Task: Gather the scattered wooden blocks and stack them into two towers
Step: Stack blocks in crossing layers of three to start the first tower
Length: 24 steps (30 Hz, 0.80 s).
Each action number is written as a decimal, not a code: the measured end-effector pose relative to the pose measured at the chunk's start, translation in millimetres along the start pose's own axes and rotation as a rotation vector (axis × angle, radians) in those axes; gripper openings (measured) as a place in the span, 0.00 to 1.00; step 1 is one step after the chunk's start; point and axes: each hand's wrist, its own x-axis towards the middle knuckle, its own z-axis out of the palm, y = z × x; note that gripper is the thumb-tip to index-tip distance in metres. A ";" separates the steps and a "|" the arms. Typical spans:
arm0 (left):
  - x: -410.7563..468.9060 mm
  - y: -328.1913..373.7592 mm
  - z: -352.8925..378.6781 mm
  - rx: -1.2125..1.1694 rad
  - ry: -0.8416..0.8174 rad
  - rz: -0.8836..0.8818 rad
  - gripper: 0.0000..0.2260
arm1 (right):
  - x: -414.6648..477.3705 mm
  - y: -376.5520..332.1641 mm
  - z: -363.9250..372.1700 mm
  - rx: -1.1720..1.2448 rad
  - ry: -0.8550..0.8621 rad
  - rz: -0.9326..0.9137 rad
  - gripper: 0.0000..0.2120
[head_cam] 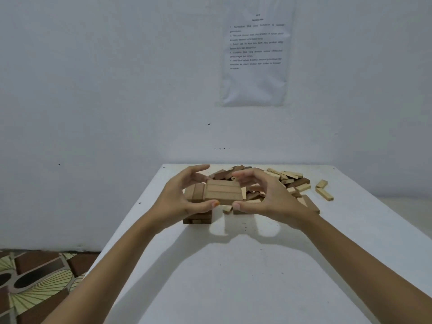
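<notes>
Surface (233, 265): white, set against a white wall; carries all the blocks.
Loose pile (280, 181): far centre to right, many blocks lying criss-cross, not yet gathered.
Tower (197, 216): left of the pile, a few layers high; top blocks run away from the camera. No second tower seen.
Left hand (180, 197): thumb on the near edge of the three-block layer (223, 191), fingers arched over its far side.
Right hand (268, 197): same pinch from the other end, thumb near, fingers far.
Three-block layer: held off the surface between both hands, crosswise to the tower top, overlapping its right side only.
Stray blocks (323, 192): two, well right of the pile.
Risk, grip: layer kept together by squeeze alone; middle block likely to slip out if pressure eases.
Risk, placement: layer sits right of centre; set down there, overhang and tilt probable.
Risk, contact: left palm close to the tower; a nudge could shift its layers.
</notes>
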 end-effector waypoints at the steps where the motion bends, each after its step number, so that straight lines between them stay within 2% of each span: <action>1: 2.3 -3.6 -5.4 -0.017 0.000 -0.017 0.34 | 6.2 0.3 4.9 0.016 0.001 -0.007 0.27; 10: 17.3 -40.2 -30.7 -0.150 0.020 -0.126 0.34 | 47.4 15.7 37.0 0.052 0.020 0.006 0.27; 18: 21.4 -65.2 -32.8 -0.210 -0.011 -0.138 0.38 | 50.1 31.3 54.1 0.037 0.044 0.033 0.27; 24: 19.9 -73.3 -28.5 -0.203 -0.002 -0.140 0.36 | 49.2 32.5 57.9 0.029 0.055 0.052 0.27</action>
